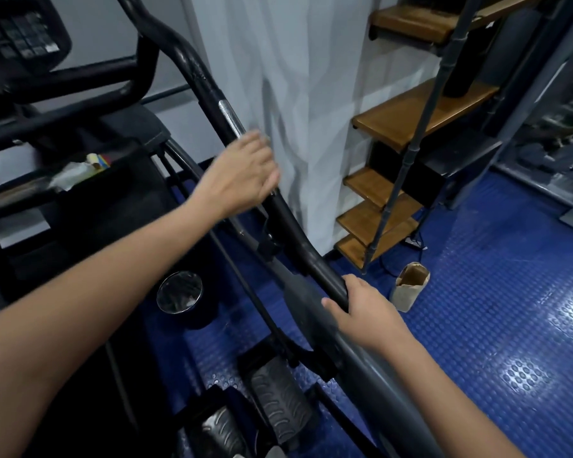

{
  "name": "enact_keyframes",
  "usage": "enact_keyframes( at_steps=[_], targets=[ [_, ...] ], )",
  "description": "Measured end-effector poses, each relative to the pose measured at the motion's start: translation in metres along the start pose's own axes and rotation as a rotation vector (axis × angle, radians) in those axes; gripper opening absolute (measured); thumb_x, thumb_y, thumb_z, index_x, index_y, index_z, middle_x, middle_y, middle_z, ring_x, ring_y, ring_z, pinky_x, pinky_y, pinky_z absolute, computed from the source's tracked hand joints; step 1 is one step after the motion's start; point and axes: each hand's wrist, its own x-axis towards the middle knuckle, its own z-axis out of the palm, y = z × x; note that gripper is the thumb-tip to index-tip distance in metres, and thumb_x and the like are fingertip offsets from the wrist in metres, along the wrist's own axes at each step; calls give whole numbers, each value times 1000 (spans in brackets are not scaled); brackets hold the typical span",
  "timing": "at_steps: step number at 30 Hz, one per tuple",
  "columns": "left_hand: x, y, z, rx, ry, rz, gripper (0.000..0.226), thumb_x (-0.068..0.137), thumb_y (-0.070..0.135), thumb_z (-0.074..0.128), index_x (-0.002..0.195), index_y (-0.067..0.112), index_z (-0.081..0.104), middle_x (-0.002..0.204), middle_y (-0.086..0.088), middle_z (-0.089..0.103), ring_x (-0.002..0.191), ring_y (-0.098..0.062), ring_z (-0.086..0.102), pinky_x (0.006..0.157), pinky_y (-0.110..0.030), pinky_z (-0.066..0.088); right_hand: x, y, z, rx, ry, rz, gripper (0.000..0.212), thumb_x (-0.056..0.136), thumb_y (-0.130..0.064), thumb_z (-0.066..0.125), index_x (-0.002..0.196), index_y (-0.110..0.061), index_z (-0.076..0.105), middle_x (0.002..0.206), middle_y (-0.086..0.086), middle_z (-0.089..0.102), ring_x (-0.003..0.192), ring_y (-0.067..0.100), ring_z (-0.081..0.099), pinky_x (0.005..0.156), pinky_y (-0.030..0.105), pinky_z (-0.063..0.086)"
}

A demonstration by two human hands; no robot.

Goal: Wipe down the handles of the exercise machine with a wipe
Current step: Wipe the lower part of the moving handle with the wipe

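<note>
The exercise machine's long black handle bar (pixel 288 223) runs diagonally from upper left to lower centre, with a chrome sensor strip (pixel 229 115) near its top. My left hand (pixel 242 173) lies across the bar just below that strip. It is motion-blurred, its fingers reach past the bar's far side, and no wipe shows in it. My right hand (pixel 364 309) grips the bar's lower end, thumb on the near side and fingers round the far side. A crumpled white wipe or packet (pixel 72 175) lies in the machine's console tray.
The console (pixel 20 34) is at top left, a cup holder (pixel 179 292) sits below the tray, and pedals (pixel 278 401) are near my feet. A white curtain (pixel 295 94), wooden stair steps (pixel 411 123) and a brown paper bag (pixel 409 285) stand on the blue studded floor to the right.
</note>
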Motion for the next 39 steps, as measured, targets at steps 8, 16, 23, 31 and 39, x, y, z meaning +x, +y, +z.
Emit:
enact_keyframes(
  at_steps=[8,16,23,31,39],
  targets=[
    [-39,154,28,-376,-12,52,52,109,28,32,77,15,71,74,-1,65,76,-25,57,100,-42,42,-38,16,2,-91,83,124,45,93,-67,48,85,-24,39,81,-9,53,73,14,57,58,34,43],
    [-59,174,20,-586,-34,177,39,110,30,32,95,20,66,91,5,62,93,-18,56,110,-38,35,-52,31,-1,-65,42,179,49,86,-75,49,82,-26,45,77,-8,59,71,14,61,66,37,53],
    [-34,146,25,-285,-26,-8,50,106,28,35,73,17,71,71,1,64,76,-24,57,109,-41,37,-50,27,-3,41,44,209,34,84,-60,57,77,-27,53,73,-6,61,65,14,62,62,36,56],
    [-68,170,29,-492,-28,144,47,111,39,20,111,21,63,111,3,63,116,-17,55,124,-37,21,-47,29,-2,77,26,218,25,81,-52,58,78,-28,55,73,-6,63,63,13,63,59,35,57],
    [-33,174,21,-288,-81,46,50,106,27,29,73,20,65,70,2,64,70,-23,54,94,-43,41,-46,28,-1,94,36,228,23,79,-51,59,77,-28,55,74,-5,62,68,16,63,64,38,59]
  ],
)
